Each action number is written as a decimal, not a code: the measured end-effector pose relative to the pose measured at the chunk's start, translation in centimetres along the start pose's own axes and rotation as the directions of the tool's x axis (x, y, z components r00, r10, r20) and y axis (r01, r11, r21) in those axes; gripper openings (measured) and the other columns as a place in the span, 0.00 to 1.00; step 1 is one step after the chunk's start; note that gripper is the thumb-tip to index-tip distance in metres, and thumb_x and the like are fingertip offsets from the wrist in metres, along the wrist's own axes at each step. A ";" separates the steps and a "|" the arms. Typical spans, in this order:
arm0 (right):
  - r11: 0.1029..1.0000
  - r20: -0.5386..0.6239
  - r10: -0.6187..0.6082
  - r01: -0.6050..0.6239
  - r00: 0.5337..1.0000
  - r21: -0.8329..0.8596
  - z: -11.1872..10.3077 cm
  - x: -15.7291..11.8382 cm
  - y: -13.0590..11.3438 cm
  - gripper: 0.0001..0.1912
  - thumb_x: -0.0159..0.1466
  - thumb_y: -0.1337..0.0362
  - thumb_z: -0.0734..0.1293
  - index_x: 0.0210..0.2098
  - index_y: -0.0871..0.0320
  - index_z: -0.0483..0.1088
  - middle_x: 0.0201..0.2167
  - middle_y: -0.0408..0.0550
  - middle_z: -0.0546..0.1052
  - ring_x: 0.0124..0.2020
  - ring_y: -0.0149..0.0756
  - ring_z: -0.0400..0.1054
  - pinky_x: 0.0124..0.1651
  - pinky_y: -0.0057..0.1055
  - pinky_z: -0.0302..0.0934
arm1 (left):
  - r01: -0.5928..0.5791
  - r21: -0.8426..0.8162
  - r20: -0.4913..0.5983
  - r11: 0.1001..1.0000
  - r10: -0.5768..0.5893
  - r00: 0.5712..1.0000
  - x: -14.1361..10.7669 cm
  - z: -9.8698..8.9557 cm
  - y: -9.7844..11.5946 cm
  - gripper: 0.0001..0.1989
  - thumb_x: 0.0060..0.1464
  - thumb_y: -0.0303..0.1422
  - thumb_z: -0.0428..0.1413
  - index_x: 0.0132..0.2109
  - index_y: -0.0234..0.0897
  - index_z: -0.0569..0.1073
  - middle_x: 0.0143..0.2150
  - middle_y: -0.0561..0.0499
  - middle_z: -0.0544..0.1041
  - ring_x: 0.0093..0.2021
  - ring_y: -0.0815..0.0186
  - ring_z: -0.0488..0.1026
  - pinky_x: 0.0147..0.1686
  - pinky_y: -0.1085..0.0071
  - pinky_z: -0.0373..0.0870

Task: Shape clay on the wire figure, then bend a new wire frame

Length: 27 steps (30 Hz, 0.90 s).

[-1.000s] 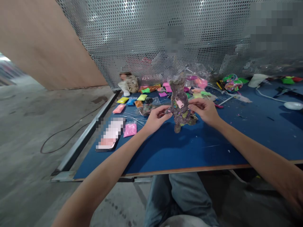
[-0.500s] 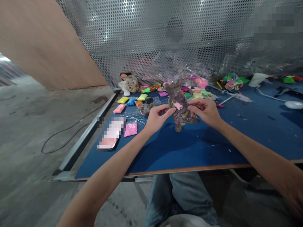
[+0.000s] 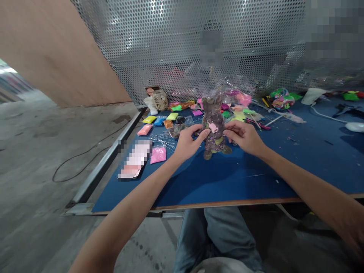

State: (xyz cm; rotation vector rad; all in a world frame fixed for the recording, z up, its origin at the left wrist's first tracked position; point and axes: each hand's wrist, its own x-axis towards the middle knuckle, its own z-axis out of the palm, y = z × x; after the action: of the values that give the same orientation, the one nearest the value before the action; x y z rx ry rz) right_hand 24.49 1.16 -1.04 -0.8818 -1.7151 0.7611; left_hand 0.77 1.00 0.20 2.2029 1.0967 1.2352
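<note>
Nearest are the jeans (image 3: 218, 231) of the seated person, and past them the wood-coloured front edge of the blue table (image 3: 227, 185). The figure (image 3: 212, 142) is between the two hands, over the table and toward its left part; whether its feet touch the surface, I cannot tell. Its long axis runs close to upright — ears up, two rounded feet down — and the side with the pink patch (image 3: 213, 127) points back at the wearer. It is lumpy and mottled, purple-brown with bits of olive, and looks like modelled clay.

The left hand (image 3: 190, 142) grips its side, thumb laid over the front near the patch and the other fingers mostly hidden. The right hand (image 3: 244, 136) pinches the opposite edge between thumb and curled fingers. Both forearms reach in from the near corners.

To the left lie a pixelated flat slab (image 3: 135, 161) and a glossy pink bag (image 3: 158, 154), then thin, straight wires (image 3: 163, 141) and a rough grey-brown lump (image 3: 176, 131) just beside the left hand. Beyond are soft pillow-shaped packets: salmon (image 3: 145, 130), orange (image 3: 168, 124), blue (image 3: 159, 121) and yellow (image 3: 149, 119). Farther back stand a white vase (image 3: 152, 107) and an openwork ball (image 3: 160, 100), with crumpled clear plastic (image 3: 236, 85) behind the figure and perforated metal mesh (image 3: 176, 41) behind everything.
</note>
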 end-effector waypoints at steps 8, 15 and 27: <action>0.998 -0.561 0.032 -0.056 0.827 -0.025 -8.2 4.1 5.8 0.15 0.60 0.50 0.73 0.37 0.55 0.74 0.26 0.43 0.74 0.21 0.30 0.65 0.25 0.32 0.61 | -0.086 0.384 0.154 0.919 0.028 0.988 0.7 -1.0 -3.0 0.26 0.66 0.49 0.50 0.62 0.37 0.68 0.58 0.42 0.75 0.60 0.54 0.70 0.59 0.56 0.65; 0.962 -0.386 0.240 -0.271 0.891 -0.026 -13.2 4.3 8.4 0.26 0.63 0.37 0.65 0.30 0.54 0.71 0.26 0.51 0.79 0.24 0.38 0.73 0.29 0.38 0.67 | -0.202 0.553 0.376 0.809 -0.025 0.926 0.8 -2.0 -6.5 0.18 0.64 0.44 0.54 0.55 0.40 0.74 0.61 0.44 0.73 0.65 0.51 0.63 0.66 0.50 0.56; 0.719 0.401 0.099 0.213 0.911 -0.662 -5.2 2.9 3.7 0.31 0.57 0.44 0.73 0.56 0.51 0.75 0.47 0.51 0.81 0.39 0.43 0.75 0.40 0.38 0.67 | -0.013 0.591 0.237 0.807 -0.159 0.958 0.5 -3.1 -7.0 0.28 0.63 0.52 0.52 0.62 0.42 0.69 0.73 0.39 0.57 0.71 0.40 0.52 0.66 0.31 0.42</action>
State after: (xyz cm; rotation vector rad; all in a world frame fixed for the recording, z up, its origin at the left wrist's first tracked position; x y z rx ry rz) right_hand 29.63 5.93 -1.16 -1.2188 -2.4781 0.2240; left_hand -4.82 5.56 -2.36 2.6325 1.5817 0.5522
